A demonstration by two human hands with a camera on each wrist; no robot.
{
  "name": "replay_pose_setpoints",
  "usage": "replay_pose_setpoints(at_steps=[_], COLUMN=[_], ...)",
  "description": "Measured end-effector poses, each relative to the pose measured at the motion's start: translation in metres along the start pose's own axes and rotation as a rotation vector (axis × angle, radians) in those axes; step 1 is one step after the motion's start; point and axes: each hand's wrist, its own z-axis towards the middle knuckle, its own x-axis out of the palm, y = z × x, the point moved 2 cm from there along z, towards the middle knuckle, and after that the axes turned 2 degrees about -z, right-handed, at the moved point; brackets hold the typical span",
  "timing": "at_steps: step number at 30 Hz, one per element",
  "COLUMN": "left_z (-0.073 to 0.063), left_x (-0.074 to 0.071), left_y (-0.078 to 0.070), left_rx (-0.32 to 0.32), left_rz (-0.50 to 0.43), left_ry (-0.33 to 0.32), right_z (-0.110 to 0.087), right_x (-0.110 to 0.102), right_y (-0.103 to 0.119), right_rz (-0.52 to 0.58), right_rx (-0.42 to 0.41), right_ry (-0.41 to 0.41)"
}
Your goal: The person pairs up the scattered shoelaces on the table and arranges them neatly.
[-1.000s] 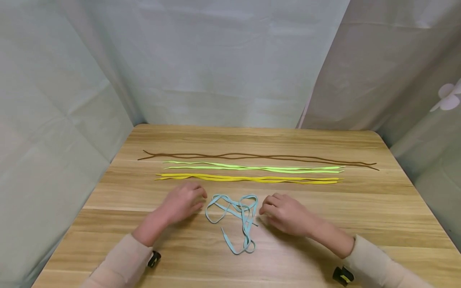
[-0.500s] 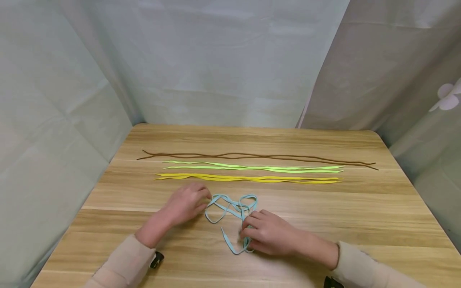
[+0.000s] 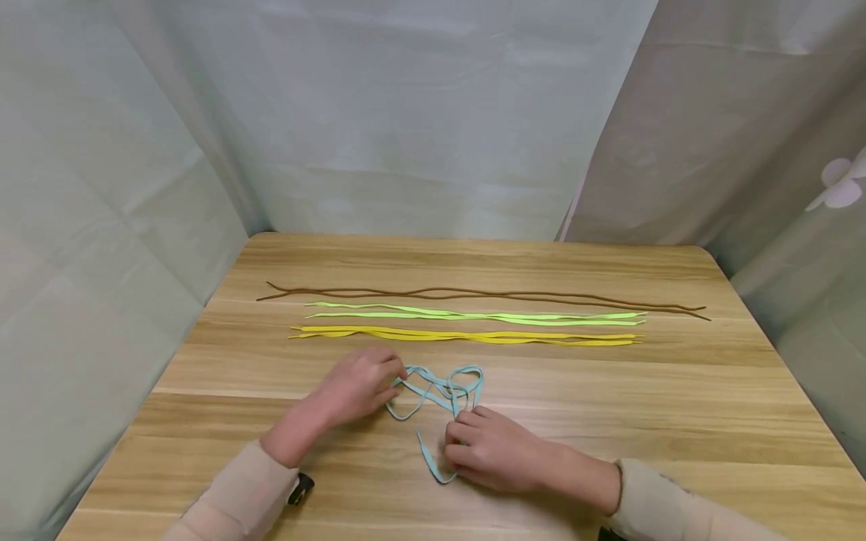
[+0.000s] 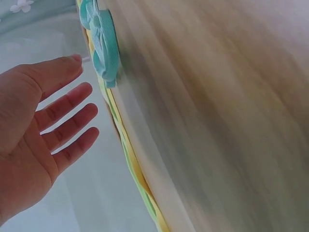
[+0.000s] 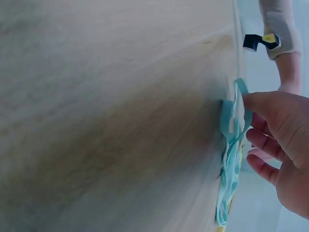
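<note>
A light blue flat shoelace lies in loose loops on the wooden table, one tip pointing left of my right hand. My right hand pinches a part of it near the front; in the right wrist view, the thumb and index finger of my right hand hold a raised loop of the shoelace. At the loops' left edge is my left hand, fingers loosely bent. In the left wrist view, the fingers of my left hand are spread apart beside the shoelace, holding nothing.
Behind the blue lace lie straightened yellow shoelaces, then neon green shoelaces, then thin brown shoelaces, all running left to right. Grey-white curtains surround the back and sides of the table.
My right hand has moved left and toward the front edge, from beside the blue shoelace onto it, and now pinches it. My left hand has shifted slightly right to the loops' edge.
</note>
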Motion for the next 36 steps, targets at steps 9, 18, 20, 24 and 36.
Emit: replay_pose_setpoints(at_steps=[9,18,20,24,36], left_z=[0.008,0.017,0.019,0.025,0.044], left_x=[0.002,0.006,0.007,0.008,0.009], left_y=[-0.009,-0.017,-0.019,-0.024,-0.04], left_rx=[0.066,0.106,0.121,0.142,0.159], left_rz=[-0.02,-0.041,-0.048,-0.056,-0.075], left_ry=[-0.011,0.004,-0.004,-0.008,0.022], right_z=[0.002,-0.005,-0.008,-0.014,-0.032], right_x=[-0.018,-0.039,-0.043,-0.051,-0.073], right_y=[-0.008,-0.029,-0.034,-0.042,-0.057], right_rz=[0.056,0.125,0.149,0.228,0.334], right_rx=[0.044,0.169,0.203,0.303,0.489], right_ry=[-0.099,-0.262,-0.292,-0.312,-0.391])
